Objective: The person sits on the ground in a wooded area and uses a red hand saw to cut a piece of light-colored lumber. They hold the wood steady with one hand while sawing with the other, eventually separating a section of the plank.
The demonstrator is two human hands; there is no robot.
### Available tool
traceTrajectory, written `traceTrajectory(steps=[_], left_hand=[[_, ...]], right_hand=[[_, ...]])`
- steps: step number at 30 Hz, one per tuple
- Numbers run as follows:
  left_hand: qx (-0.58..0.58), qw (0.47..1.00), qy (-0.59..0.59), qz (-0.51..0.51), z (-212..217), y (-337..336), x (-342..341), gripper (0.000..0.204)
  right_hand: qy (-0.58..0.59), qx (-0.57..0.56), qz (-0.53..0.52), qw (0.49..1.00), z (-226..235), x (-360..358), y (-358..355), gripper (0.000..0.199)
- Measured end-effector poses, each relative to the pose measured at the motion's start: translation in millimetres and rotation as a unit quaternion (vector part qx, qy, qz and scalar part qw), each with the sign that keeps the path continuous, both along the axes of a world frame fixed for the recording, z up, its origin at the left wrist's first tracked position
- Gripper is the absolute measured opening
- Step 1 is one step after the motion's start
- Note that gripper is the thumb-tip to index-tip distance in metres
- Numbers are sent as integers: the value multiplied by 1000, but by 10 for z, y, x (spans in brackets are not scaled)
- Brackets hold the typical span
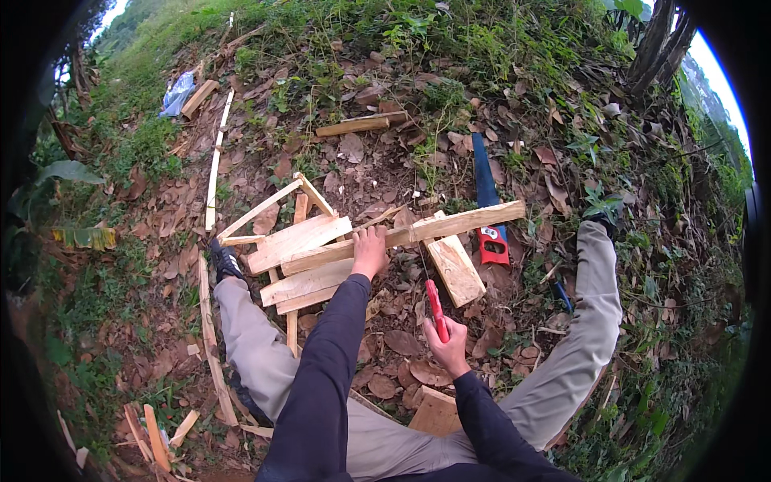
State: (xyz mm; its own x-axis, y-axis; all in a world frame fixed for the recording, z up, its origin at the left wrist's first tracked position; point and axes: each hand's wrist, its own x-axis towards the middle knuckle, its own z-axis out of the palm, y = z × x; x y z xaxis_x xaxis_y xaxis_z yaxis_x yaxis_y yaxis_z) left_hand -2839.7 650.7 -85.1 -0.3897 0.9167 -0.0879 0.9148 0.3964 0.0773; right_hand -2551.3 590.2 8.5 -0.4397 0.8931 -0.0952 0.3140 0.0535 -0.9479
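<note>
A long squared wooden plank (468, 222) lies crosswise in front of me, resting on other pieces of wood. My left hand (370, 252) is closed over it near its middle, pressing from above. My right hand (447, 348) grips the red handle of a handsaw (436, 312). Its blade is seen nearly edge-on as a thin line meeting the plank to the right of my left hand. Below the plank's right part a short thick wood block (455, 271) lies tilted. Several pale boards (301, 242) are stacked under the plank's left part.
A second handsaw (487, 185) with a blue blade and red handle lies beyond the plank's right end. A thin-stick frame (265, 207) is at the left by my foot. Long strips (217, 161) run along the left side, and a blue tool (563, 296) lies near my right leg.
</note>
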Motion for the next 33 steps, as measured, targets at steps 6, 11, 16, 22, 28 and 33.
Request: traceTrajectory(steps=[6, 11, 16, 22, 28, 33], left_hand=[[-40, 999, -22, 19, -136, -47, -406, 56], [-141, 990, -8, 20, 253, -74, -358, 106], [-275, 954, -112, -30, 1120, -206, -704, 76], [-256, 962, -36, -89, 3273, -641, -320, 50], [-229, 963, 82, -113, 4319, -657, 153, 42], [-193, 968, -48, -152, 4163, -632, 440, 37]], right_hand=[[2, 14, -5, 1000, -60, -119, -101, 26], [-1, 3, -4, 1000, 97, -93, -47, 25], [79, -38, -4, 996, -64, -36, -45, 30], [157, -108, -84, 978, -197, 90, 154, 29], [100, -46, -55, 992, -236, 179, 274, 26], [95, -78, -22, 992, -127, 213, 367, 30]])
